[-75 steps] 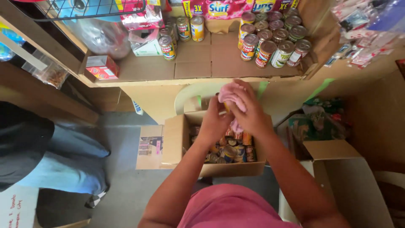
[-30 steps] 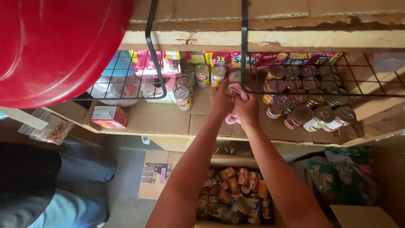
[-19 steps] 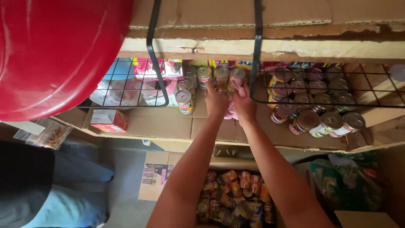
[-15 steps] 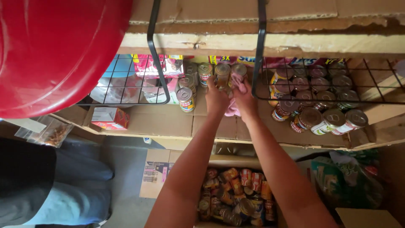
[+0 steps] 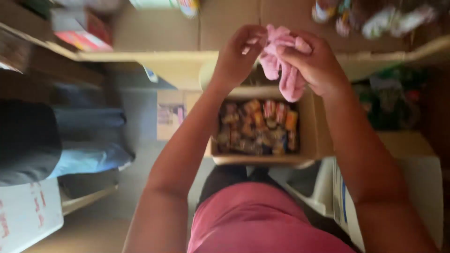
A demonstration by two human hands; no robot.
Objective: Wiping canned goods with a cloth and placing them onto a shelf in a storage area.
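Now | both hands (image 5: 281, 58) grip pink cloth (image 5: 283, 65) | over cardboard box (image 5: 262, 157) of cans (image 5: 258, 126) | shelf (image 5: 154, 61) behind

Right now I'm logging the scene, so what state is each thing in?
Pink cloth: bunched, held in both hands.
Left hand: gripping the cloth's edge.
Right hand: closed around the cloth.
Brown cardboard box: open, filled with small packaged goods.
Cardboard shelf: bearing a red box.

Pale pink cloth (image 5: 283, 65); tan cardboard box (image 5: 309, 140) holding red, orange and yellow packets (image 5: 258, 126); red small box (image 5: 82, 35) on the light brown shelf (image 5: 154, 28)
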